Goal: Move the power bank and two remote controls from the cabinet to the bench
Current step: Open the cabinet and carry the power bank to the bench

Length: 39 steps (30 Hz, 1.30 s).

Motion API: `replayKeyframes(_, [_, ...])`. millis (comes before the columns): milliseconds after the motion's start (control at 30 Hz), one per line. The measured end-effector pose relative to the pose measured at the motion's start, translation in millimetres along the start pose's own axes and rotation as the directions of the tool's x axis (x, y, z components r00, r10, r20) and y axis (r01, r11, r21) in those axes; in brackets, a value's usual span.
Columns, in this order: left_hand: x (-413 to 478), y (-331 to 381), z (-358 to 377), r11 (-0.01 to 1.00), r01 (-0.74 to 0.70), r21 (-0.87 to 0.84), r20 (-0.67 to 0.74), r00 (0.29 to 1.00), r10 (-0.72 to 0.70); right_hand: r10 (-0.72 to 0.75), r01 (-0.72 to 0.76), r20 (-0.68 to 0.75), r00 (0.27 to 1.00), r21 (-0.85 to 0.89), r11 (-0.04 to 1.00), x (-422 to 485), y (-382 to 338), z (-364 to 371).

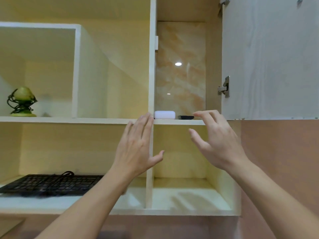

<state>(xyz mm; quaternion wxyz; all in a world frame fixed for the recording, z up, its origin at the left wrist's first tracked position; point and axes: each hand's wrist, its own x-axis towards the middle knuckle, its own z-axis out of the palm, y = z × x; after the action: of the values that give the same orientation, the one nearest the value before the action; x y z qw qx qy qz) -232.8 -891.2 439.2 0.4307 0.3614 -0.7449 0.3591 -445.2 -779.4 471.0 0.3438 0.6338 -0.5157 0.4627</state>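
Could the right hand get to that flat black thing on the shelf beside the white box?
Probably yes. The cabinet door stands open, and the right hand hovers with spread fingers just beside the black thing. Nothing seems to lie between them.

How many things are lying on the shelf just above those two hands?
2: a white power bank at the left end of the shelf, and a flat black object just right of it, beside the right hand. More may be hidden behind that hand.
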Motion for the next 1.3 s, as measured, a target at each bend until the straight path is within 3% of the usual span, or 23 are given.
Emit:
replayKeyframes(267, [24, -18, 11, 0.999, -0.037, -0.008, -0.001, 0.999, 0.037, -0.155, 0.173, 0.205, 0.966, -0.075, 0.982, 59, -12, 40])
replayKeyframes(567, [25, -24, 28, 0.999, -0.044, -0.01, -0.067, 0.997, 0.044, -0.159, 0.228, 0.56, 0.813, -0.056, 0.972, 120, -12, 66])
replayKeyframes(667, [24, -24, 31, 0.999, -0.039, -0.017, -0.082, 0.996, 0.038, -0.147, 0.227, 0.61, 0.778, -0.055, 0.972, 124, -11, 73])
replayKeyframes(967, [23, -24, 30, 0.999, -0.038, -0.037, -0.103, 0.994, 0.034, -0.191, 0.256, 0.446, 0.874, -0.091, 0.962, 112, -13, 67])
replayKeyframes(1133, [23, -24, 28, 0.998, -0.031, -0.05, -0.079, 0.996, 0.027, -0.248, 0.268, 0.247, 0.937, -0.051, 0.962, 101, -9, 54])
replayKeyframes(1300, [23, -22, 22, 0.998, -0.025, -0.05, -0.029, 0.999, 0.023, -0.298, 0.3, 0.112, 0.948, -0.006, 0.954, 87, -7, 50])
